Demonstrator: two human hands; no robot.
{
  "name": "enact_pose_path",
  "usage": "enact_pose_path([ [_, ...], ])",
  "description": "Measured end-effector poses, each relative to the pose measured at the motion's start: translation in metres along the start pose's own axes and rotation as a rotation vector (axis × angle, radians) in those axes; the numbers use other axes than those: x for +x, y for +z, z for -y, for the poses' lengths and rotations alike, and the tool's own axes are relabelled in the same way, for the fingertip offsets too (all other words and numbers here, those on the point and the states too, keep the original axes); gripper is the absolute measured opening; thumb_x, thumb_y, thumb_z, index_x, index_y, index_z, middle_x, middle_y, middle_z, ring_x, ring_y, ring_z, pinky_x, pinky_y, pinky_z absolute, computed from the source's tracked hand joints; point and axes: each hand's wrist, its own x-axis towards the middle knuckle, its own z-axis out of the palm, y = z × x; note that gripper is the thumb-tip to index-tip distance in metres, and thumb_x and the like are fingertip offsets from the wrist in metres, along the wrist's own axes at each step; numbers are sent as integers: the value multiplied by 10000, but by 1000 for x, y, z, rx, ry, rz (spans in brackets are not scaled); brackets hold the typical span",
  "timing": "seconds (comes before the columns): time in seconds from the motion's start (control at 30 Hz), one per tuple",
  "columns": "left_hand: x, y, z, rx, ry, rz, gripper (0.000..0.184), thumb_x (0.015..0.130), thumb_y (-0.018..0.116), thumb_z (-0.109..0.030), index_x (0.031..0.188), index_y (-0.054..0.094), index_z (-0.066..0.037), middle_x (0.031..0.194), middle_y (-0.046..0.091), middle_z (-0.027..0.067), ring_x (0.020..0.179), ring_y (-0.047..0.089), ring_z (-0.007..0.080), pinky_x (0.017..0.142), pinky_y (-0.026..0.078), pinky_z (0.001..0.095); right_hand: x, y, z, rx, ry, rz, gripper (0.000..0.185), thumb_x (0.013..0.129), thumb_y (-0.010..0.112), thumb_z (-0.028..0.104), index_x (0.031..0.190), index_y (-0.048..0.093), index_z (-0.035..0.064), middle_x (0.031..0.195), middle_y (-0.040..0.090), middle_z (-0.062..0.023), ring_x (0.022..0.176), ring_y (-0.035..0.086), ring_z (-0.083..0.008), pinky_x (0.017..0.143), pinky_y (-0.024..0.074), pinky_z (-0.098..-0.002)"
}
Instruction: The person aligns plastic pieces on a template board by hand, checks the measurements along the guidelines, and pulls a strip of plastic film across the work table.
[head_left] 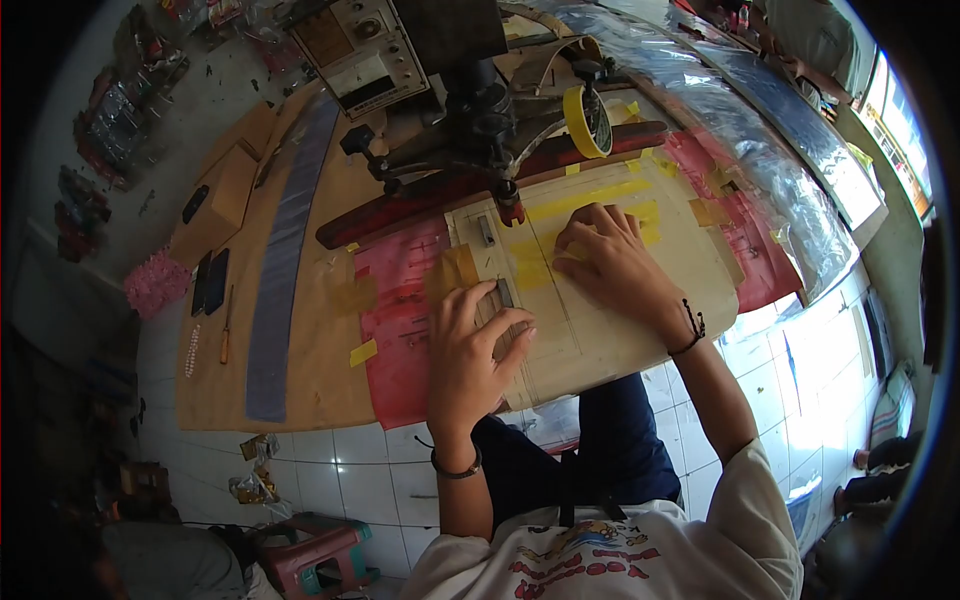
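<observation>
My left hand [475,350] rests on the left part of a pale board [620,330], its thumb and fingers apart around a small dark metal piece [505,293]. Whether the fingertips grip that piece is unclear. A similar small metal piece [487,231] lies a little farther up the board. My right hand [615,262] lies over the board's middle with bent fingers, on or beside yellow tape strips [640,215]; its fingertips are partly hidden. Pencil lines run along the board, and red sheeting [395,300] shows from under it on both sides.
A dark stand with a red-tipped clamp [510,208] rises beyond the board, with a yellow tape roll [587,122] on it. Left are a grey-blue strip [285,270], phones [210,284], a screwdriver [226,335] and a cardboard box [220,200]. Another person [820,40] is at the upper right.
</observation>
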Motion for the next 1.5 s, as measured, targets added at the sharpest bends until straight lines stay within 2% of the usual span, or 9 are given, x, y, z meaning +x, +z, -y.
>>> enact_pose_path([
  [0.37, 5, -2, -8, 60, -46, 7, 462, 940, 761, -292, 1375, 688, -157, 1364, 603, 109, 1280, 526, 343, 1112, 408, 496, -2, -2, -3, 53, -140, -26, 120, 897, 625, 53, 901, 740, 87, 975, 748, -21, 1051, 653, -246, 1043, 407, -429],
  [0.67, 4, 1, -6, 203, -10, 62, 453, 963, 726, -341, 1379, 690, -166, 1397, 567, 101, 1287, 515, 338, 1112, 402, 489, -7, 0, 11, -92, -230, -49, 257, 1010, 667, 306, 1088, 820, 115, 1244, 748, -37, 1210, 626, -247, 1097, 378, -462],
  [0.77, 4, 1, -5, 193, -16, 61, 451, 967, 722, -349, 1377, 689, -166, 1402, 564, 97, 1289, 514, 334, 1114, 399, 491, -7, 0, 8, -110, -41, -55, 286, 1016, 668, 340, 1043, 830, 105, 1209, 764, -34, 1182, 641, -237, 1099, 378, -452],
  [0.97, 4, 2, -4, 195, -14, 61, 448, 976, 714, -348, 1384, 681, -168, 1403, 562, 98, 1296, 510, 337, 1116, 395, 492, -10, -12, 6, -20, 30, -218, 267, 999, 691, 311, 983, 826, 81, 1082, 792, -32, 1086, 669, -237, 988, 457, -447],
  [1.07, 4, 3, -3, 185, -11, 65, 452, 983, 708, -344, 1392, 672, -156, 1401, 561, 105, 1302, 505, 337, 1120, 390, 490, -27, -24, 8, 137, 37, -23, 269, 995, 703, 334, 1084, 818, 107, 1203, 771, -50, 1192, 656, -255, 1039, 470, -470],
  [1.17, 4, 2, -4, 179, -13, 69, 470, 991, 701, -346, 1413, 659, -146, 1403, 559, 114, 1307, 501, 337, 1122, 385, 490, -51, -20, 23, -41, -191, 109, 351, 999, 698, 385, 1251, 773, 152, 1389, 694, -88, 1339, 594, -275, 1172, 411, -492],
  [1.2, 5, 2, -4, 172, -14, 56, 478, 993, 698, -348, 1424, 654, -144, 1402, 558, 116, 1306, 500, 337, 1123, 384, 491, -54, -24, 25, -77, -138, 249, 468, 1025, 647, 441, 1424, 670, 197, 1557, 565, -117, 1474, 484, -306, 1264, 313, -521],
  [1.4, 4, 1, -4, 152, 9, 65, 490, 1000, 691, -364, 1457, 654, -193, 1399, 552, 118, 1301, 494, 341, 1127, 382, 496, -35, -11, 12, -150, -136, 259, 534, 1069, 544, 486, 1525, 568, 210, 1623, 491, -137, 1552, 384, -332, 1291, 250, -537],
  [1.5, 2, 2, -1, 174, 12, 76, 439, 993, 701, -358, 1410, 697, -222, 1395, 551, 113, 1303, 492, 338, 1129, 386, 492, -9, 8, 3, -169, -109, 148, 487, 1050, 594, 439, 1463, 630, 183, 1582, 537, -140, 1516, 433, -334, 1276, 278, -532],
])
